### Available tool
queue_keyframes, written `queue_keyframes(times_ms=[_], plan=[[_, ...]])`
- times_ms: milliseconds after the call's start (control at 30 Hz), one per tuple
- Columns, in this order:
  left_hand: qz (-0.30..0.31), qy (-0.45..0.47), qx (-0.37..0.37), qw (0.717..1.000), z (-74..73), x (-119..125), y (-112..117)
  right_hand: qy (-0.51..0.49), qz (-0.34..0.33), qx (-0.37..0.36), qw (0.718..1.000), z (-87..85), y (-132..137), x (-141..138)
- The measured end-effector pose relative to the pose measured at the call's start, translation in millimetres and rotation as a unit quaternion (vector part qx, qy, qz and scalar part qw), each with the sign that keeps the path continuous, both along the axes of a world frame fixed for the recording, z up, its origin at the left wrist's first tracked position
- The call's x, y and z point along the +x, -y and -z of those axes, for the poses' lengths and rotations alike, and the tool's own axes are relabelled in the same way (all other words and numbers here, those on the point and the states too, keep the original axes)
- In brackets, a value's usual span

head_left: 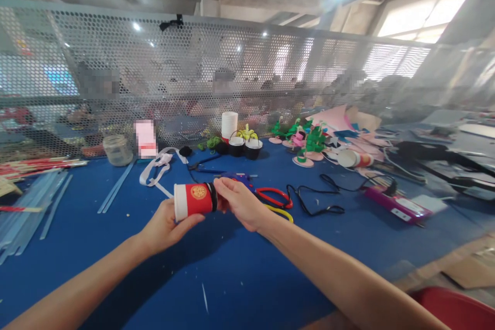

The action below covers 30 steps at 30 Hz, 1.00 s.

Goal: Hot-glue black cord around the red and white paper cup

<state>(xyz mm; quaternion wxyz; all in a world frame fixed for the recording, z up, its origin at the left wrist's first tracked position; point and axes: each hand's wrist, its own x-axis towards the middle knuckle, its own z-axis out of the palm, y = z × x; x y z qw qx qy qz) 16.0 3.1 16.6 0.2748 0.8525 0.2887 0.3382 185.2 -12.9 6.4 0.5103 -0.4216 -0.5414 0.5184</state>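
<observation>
A red paper cup (193, 199) with a white rim and a gold emblem lies on its side in the air above the blue table (216, 273). My left hand (164, 227) is closed round its rim end from below. My right hand (237, 201) pinches the cup's base, where a black band (213, 196) wraps it. Just behind my right hand lie red and yellow scissor handles (275, 198) and a blue tool (242, 178).
A perforated metal screen (232, 72) closes off the table's far edge. In front of it stand a stack of white cups (229, 125), two small black pots (244, 147), a glass jar (117, 149) and green and pink paper crafts (309, 139). Clear sticks (34, 201) lie left; a purple device (394, 206) with black cord lies right.
</observation>
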Motion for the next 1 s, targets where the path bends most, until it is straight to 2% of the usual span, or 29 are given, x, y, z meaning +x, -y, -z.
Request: queue_keyframes(times_ms=[100, 167, 267, 333, 400, 467, 533, 667, 800, 1000], plan=[[0.006, 0.011, -0.033, 0.999, -0.4, -1, 3, 0.017, 0.003, 0.008, 1.000, 0.3, 4, 0], [-0.012, 0.035, -0.133, 0.990, -0.3, -1, 4, 0.042, 0.020, 0.031, 0.998, 1.9, 8, -1], [-0.040, 0.101, -0.323, 0.940, 2.1, 0, 5, 0.091, 0.018, 0.061, 0.994, 6.6, 12, -2], [-0.052, 0.141, -0.392, 0.908, 5.2, 2, 6, 0.132, 0.000, 0.069, 0.989, 9.9, 13, 0], [-0.060, 0.155, -0.403, 0.900, 8.8, 4, 8, 0.176, 0.022, 0.088, 0.980, 12.2, 12, 2], [-0.055, 0.142, -0.380, 0.912, 12.3, 5, 9, 0.211, 0.079, 0.128, 0.966, 13.3, 11, 5], [-0.043, 0.121, -0.354, 0.926, 15.5, 5, 11, 0.232, 0.103, 0.161, 0.954, 13.7, 11, 7], [-0.023, 0.089, -0.345, 0.934, 21.1, 4, 11, 0.276, 0.038, 0.181, 0.943, 14.6, 17, 3], [-0.012, 0.064, -0.355, 0.932, 24.6, 5, 11, 0.266, -0.012, 0.242, 0.933, 14.5, 25, -2], [-0.075, 0.079, -0.375, 0.921, 28.0, 9, 14, 0.259, -0.045, 0.302, 0.916, 14.8, 31, -8]])
